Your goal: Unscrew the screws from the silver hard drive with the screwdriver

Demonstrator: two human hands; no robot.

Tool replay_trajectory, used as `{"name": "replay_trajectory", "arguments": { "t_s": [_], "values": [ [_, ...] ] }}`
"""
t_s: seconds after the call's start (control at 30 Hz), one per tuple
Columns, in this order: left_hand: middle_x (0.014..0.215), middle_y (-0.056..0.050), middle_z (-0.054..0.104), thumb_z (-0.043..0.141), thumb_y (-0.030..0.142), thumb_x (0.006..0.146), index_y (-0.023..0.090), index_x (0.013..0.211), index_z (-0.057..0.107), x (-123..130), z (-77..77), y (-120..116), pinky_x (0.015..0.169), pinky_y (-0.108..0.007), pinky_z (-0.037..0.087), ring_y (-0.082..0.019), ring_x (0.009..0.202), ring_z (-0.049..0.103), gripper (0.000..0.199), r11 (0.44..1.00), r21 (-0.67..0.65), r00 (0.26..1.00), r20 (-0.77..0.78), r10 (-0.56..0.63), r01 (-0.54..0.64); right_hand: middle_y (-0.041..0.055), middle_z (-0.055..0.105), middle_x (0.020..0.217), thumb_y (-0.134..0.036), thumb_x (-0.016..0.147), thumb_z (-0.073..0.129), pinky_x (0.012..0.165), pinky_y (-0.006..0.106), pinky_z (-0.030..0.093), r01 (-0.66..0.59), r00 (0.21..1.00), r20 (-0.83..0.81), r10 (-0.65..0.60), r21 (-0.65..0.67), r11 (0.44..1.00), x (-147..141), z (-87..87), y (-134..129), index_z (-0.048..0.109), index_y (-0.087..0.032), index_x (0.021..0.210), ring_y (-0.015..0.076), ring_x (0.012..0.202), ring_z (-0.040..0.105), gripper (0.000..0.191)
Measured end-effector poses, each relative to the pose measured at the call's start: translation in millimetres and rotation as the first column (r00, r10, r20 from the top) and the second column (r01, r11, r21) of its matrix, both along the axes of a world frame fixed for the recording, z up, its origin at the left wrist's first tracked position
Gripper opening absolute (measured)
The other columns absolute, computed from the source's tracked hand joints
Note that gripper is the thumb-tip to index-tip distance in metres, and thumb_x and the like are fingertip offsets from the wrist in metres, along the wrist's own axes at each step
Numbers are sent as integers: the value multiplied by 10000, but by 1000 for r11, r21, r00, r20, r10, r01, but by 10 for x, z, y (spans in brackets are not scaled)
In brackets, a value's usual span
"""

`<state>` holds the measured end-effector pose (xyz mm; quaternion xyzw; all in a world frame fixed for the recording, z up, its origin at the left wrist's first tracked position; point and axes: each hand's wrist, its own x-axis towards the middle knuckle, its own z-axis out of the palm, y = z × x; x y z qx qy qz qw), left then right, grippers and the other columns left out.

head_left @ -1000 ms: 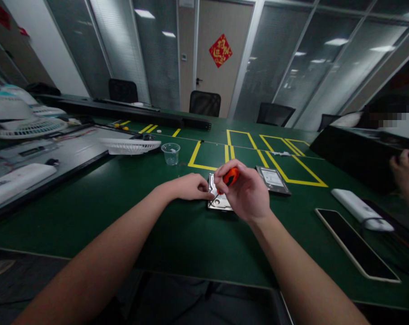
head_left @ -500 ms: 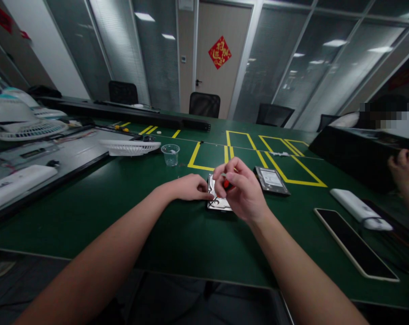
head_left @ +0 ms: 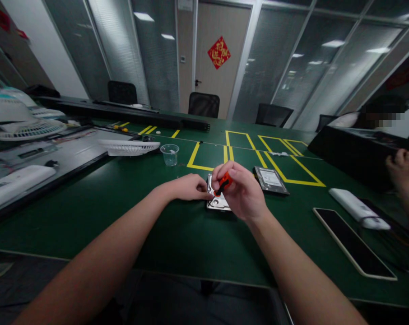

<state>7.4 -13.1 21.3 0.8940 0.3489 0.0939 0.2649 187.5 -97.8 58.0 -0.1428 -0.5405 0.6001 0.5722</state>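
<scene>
My right hand (head_left: 242, 188) is closed round the orange and black handle of a small screwdriver (head_left: 224, 181). Its thin shaft slants down to the left corner of an opened-side-up hard drive (head_left: 221, 205) lying on the green table. My left hand (head_left: 190, 187) rests at the drive's left edge, fingers curled against it, thumb and fingertip close to the shaft; whether they touch the shaft I cannot tell. My right hand covers much of the drive. A second hard drive (head_left: 271, 180), label up, lies just right of my right hand.
A clear plastic cup (head_left: 170, 155) and a white fan grille (head_left: 130, 147) stand left of centre. A large panel (head_left: 72, 151) fills the left. To the right are a phone (head_left: 353, 243), a white power strip-like bar (head_left: 358, 208) and another person's hand (head_left: 406, 167) by a black case (head_left: 351, 155).
The screwdriver handle has turned in my right hand, so more of its orange and black side shows. My fingers have shifted round it. My left hand and the drive stay in place.
</scene>
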Motion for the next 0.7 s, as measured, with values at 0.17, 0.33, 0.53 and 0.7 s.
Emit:
{"name": "replay_trajectory", "arguments": {
  "t_s": [0.17,0.33,0.53,0.7],
  "values": [
    [693,-5,614,623,666,847,190,780,674,-7,20,-4,646,-303,352,-160,635,528,483,999,-35,1000,-31,-2,1,3,662,844,-199,910,598,602,284,436,13,1000,-24,-13,-11,1000,4,-4,7,538,-209,830,122,610,587,101],
    [745,-13,658,631,641,851,198,897,719,-19,38,-18,708,-306,378,-173,693,560,454,997,-71,1000,1,-9,9,4,665,810,-228,914,561,580,271,402,28,1000,-2,-28,-23,999,9,13,6,606,-202,884,89,533,496,60],
    [709,-9,639,635,670,836,198,829,692,-12,17,-5,673,-301,365,-168,664,548,476,998,-62,1000,0,1,-1,21,632,806,-242,920,591,617,280,431,55,998,21,-55,8,998,11,3,2,671,-172,810,114,624,555,153],
    [698,-12,634,613,685,843,192,742,660,-2,43,-23,633,-298,354,-168,641,556,506,999,-32,1000,-27,2,-3,22,649,881,-204,918,589,621,301,444,27,1000,-5,-27,4,1000,4,11,-10,578,-193,752,122,628,580,166]
  ]
}}
